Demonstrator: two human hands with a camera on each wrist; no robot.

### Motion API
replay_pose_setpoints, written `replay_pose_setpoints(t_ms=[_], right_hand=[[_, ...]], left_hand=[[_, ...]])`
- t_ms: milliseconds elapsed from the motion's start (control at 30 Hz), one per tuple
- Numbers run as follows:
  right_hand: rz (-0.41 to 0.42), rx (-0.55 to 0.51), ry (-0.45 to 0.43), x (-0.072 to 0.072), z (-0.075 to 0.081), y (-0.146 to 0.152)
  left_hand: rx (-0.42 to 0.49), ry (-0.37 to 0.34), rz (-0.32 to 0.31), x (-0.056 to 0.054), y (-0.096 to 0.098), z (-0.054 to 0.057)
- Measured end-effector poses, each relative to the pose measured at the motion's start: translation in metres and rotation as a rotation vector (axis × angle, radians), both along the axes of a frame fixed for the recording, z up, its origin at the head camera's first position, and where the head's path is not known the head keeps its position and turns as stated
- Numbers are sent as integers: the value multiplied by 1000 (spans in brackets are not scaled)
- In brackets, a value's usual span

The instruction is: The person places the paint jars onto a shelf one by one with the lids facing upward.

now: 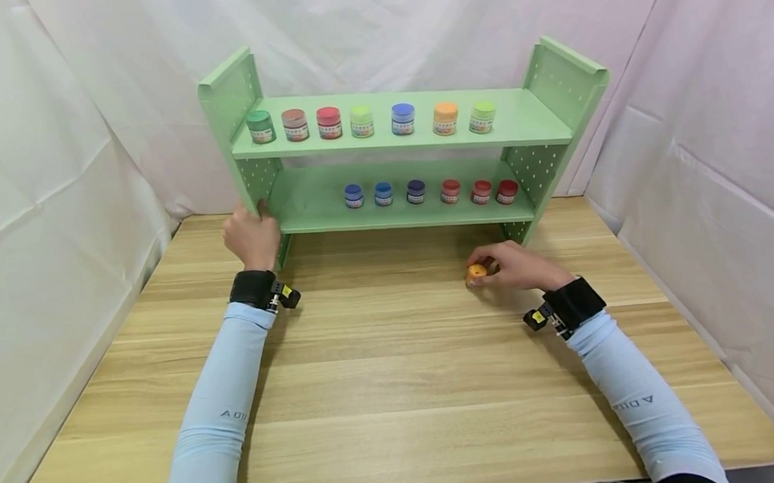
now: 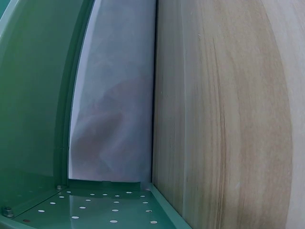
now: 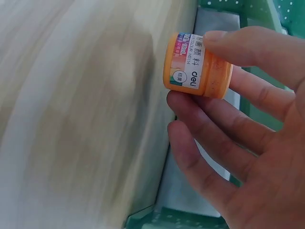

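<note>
An orange paint jar point(image 3: 198, 64) with a white label is pinched between the thumb and fingers of my right hand point(image 3: 257, 119). In the head view this orange jar point(image 1: 476, 274) is at or just above the tabletop, in front of the shelf's right end; whether it touches the wood I cannot tell. My left hand point(image 1: 252, 235) grips the front edge of the left side panel of the green two-tier shelf point(image 1: 395, 218), low down, its thumb on the inner side. Its fingers are mostly hidden there, and the left wrist view shows only shelf, tabletop and cloth.
Several paint jars, among them a green jar point(image 1: 261, 126), line the upper tier. Smaller ones, including a dark red jar point(image 1: 507, 192), stand on the lower tier. The wooden table point(image 1: 392, 383) extends in front, with white cloth point(image 1: 392, 35) behind and at the sides.
</note>
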State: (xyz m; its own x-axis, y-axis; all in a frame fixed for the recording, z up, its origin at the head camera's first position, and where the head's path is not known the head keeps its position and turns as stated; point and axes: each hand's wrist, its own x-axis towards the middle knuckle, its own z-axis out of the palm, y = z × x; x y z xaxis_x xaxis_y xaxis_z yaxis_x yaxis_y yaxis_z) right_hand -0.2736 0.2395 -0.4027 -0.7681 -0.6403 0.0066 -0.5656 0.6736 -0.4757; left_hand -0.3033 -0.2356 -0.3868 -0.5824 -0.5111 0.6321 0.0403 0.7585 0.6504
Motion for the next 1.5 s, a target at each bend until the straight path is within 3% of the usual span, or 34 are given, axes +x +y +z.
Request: replay_pose_setpoints(t_ms=[233,433,700,900,1200,1500], right_hand=[[94,-6,53,-1,7,-29],[210,6,76,-3,18,-70],[318,9,70,-8,49,-133],[365,-40,52,-22,76,-171],[347,-39,79,-41,112,-222],[247,-50,113,-67,128,-250]], left_hand=[[2,-2,10,3,0,-1],[-2,7,-3,0,0,-1],[0,-4,0,-1,1,-1],[-6,5,0,1,1,-1],[-20,10,5,-2,0,-2],[-10,7,5,-1,0,-1]])
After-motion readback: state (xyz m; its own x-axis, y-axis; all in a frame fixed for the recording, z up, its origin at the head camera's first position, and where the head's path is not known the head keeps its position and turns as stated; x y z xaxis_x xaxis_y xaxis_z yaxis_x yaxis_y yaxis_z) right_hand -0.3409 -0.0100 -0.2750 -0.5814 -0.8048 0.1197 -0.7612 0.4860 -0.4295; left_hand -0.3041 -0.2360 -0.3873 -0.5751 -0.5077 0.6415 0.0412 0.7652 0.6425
